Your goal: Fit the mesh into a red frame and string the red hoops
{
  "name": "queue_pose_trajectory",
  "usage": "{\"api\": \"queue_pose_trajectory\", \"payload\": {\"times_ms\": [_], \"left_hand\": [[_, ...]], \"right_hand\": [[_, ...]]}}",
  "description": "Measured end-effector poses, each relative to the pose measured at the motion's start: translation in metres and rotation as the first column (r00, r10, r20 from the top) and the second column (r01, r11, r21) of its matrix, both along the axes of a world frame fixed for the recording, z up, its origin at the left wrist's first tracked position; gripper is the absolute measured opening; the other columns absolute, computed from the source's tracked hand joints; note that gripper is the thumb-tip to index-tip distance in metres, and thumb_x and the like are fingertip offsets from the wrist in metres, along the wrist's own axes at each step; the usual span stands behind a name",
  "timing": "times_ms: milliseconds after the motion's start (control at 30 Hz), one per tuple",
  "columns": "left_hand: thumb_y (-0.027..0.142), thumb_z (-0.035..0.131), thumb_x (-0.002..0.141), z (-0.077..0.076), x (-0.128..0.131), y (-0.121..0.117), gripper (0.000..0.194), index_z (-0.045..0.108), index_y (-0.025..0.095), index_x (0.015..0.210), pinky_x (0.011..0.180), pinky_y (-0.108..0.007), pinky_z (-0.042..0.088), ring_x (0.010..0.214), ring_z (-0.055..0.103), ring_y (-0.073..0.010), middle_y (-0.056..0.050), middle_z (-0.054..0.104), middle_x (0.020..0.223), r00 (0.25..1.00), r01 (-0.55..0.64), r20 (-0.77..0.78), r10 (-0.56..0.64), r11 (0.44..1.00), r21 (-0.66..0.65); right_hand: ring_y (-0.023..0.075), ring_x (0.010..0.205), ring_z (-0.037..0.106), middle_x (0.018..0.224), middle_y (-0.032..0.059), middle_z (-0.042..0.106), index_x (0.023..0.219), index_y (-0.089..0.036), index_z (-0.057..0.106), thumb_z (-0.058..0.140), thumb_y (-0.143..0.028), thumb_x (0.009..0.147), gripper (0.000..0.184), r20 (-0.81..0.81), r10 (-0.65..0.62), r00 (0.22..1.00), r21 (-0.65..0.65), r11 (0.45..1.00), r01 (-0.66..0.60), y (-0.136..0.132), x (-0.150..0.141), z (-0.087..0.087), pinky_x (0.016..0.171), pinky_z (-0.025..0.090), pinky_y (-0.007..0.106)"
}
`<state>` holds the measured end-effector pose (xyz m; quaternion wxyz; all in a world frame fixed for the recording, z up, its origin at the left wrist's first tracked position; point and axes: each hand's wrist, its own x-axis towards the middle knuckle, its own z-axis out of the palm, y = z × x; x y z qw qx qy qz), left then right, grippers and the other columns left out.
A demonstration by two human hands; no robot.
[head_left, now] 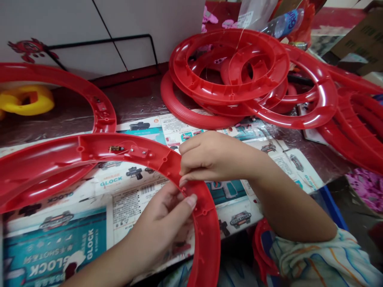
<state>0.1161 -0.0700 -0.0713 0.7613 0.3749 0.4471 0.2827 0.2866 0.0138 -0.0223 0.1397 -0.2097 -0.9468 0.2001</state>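
A dark red tabletop (125, 95) runs back to a white panel (74, 24), with a black wire frame (101, 41) before it and a red crab figure (28, 48) near the frame's left end. Over the near part of the table lies flattened printed cardboard (92, 201) (the word GLOCK shows on it more than once).

The red plastic ring (161, 157) lies over this cardboard, its hollow ribbed side facing up; it curves from the left edge of view round to the bottom edge. In its channel, well to the left of the hands, sit a small brass-coloured part (116, 148) and, beside that, a little red plate with two screws (137, 152).

The left hand (163, 219) grips the inner rim, thumb laid on top and fingers curled in below it. The right hand (206, 157) comes over the outer rim with its fingers bent and the thumb and forefinger tips drawn together at the channel (what may lie between them I cannot tell).

A second red ring (72, 79) passes under the first, near a yellow ring-shaped piece (44, 105). Farther back on the right, a heap of red rings (233, 93) stands in front of a clear bottle (284, 24) with a blue label.
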Motion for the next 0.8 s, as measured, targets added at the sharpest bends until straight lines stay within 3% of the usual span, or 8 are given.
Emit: {"api": "queue_pose_trajectory", "payload": {"times_ms": [233,400,600,800], "left_hand": [[0.028,0.065,0.078,0.0001,0.0010,-0.0007,0.021,0.050,0.025,0.091,0.060,-0.026,0.052,0.064,0.063,-0.0149,0.005,0.061,0.068,0.980,-0.167,-0.082,0.181,0.975,0.149],[0.024,0.064,0.074,0.0055,0.0006,0.0054,0.027,0.045,0.022,0.094,0.056,-0.023,0.049,0.069,0.062,-0.0149,0.004,0.060,0.075,0.962,-0.187,-0.158,0.221,0.961,0.203],[0.020,0.055,0.079,0.0036,0.0019,0.0043,0.024,0.042,0.022,0.099,0.061,-0.022,0.049,0.073,0.056,-0.0126,0.004,0.055,0.081,0.974,0.017,-0.221,0.042,0.966,0.256],[0.020,0.050,0.084,0.0030,0.0019,-0.0019,0.022,0.038,0.023,0.102,0.069,-0.028,0.050,0.080,0.057,-0.0166,0.001,0.056,0.088,0.971,0.160,-0.207,-0.117,0.967,0.201]], "right_hand": [[0.0091,0.062,0.043,0.065,-0.0015,0.052,0.070,-0.013,0.065,0.061,-0.025,0.086,0.021,0.007,-0.101,0.995,0.057,0.993,0.100,-0.0059,-0.0055,-0.0015,0.058,0.029,0.022],[0.0098,0.070,0.051,0.072,0.0008,0.058,0.080,-0.012,0.069,0.059,-0.019,0.087,0.014,-0.099,-0.115,0.988,0.032,0.992,0.118,-0.0035,-0.0022,-0.0031,0.063,0.036,0.021],[0.0115,0.082,0.054,0.085,0.0052,0.060,0.085,-0.011,0.067,0.049,-0.012,0.090,0.018,-0.156,-0.056,0.986,0.074,0.995,0.068,-0.0037,-0.0023,-0.0019,0.073,0.044,0.023],[0.0112,0.086,0.052,0.090,0.0058,0.058,0.088,-0.012,0.064,0.042,-0.008,0.092,0.024,-0.132,-0.013,0.991,0.051,0.998,0.020,-0.0100,-0.0084,-0.0027,0.079,0.045,0.023]]}}
